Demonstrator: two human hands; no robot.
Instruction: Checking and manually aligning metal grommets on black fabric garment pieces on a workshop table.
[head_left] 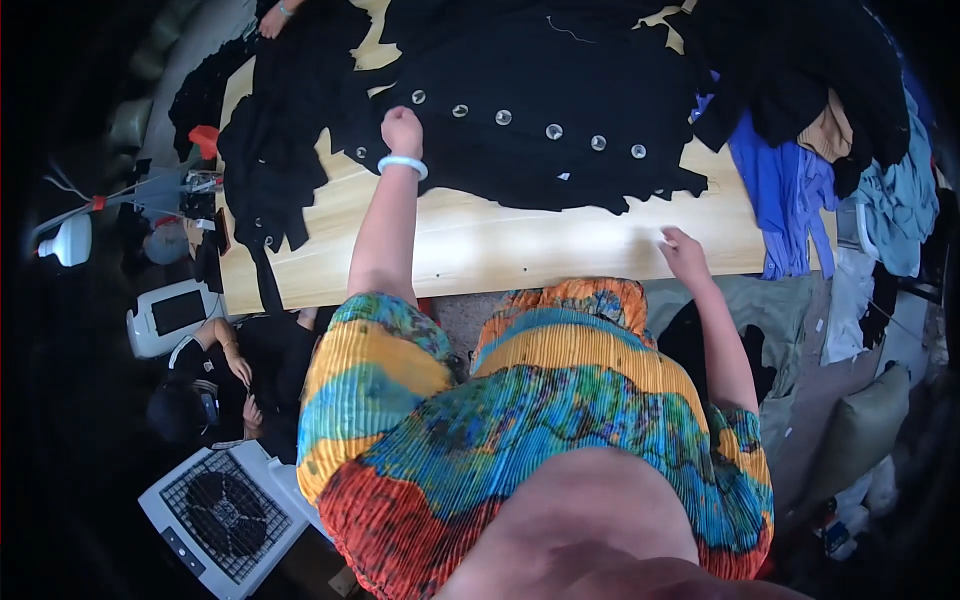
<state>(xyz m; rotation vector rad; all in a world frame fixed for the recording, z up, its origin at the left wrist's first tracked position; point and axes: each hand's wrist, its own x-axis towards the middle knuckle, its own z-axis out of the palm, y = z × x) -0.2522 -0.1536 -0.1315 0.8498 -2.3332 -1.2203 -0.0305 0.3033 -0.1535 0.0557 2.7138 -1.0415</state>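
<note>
Black fabric (pixel 520 60) is spread over a pale wooden table (pixel 480 235). A slanting row of several round, clear discs, one of them this disc (pixel 503 117), lies on the cloth. My left hand (pixel 402 130), a pale bracelet at its wrist, is closed at the left end of that row, over the cloth. Whatever its fingers hold is hidden. Over the bare wood near the table's front edge is my right hand (pixel 685 255), its fingertips drawn together. Anything between them is too small to make out. A little white scrap (pixel 563 177) lies on the black fabric.
Blue garments (pixel 770 195) and more dark cloth hang over the table's right end. Another person's hand (pixel 275 20) rests at the far left, and a seated person (pixel 235 365) works below. A fan unit (pixel 225 510) stands lower left, an olive cushion (pixel 865 425) lower right.
</note>
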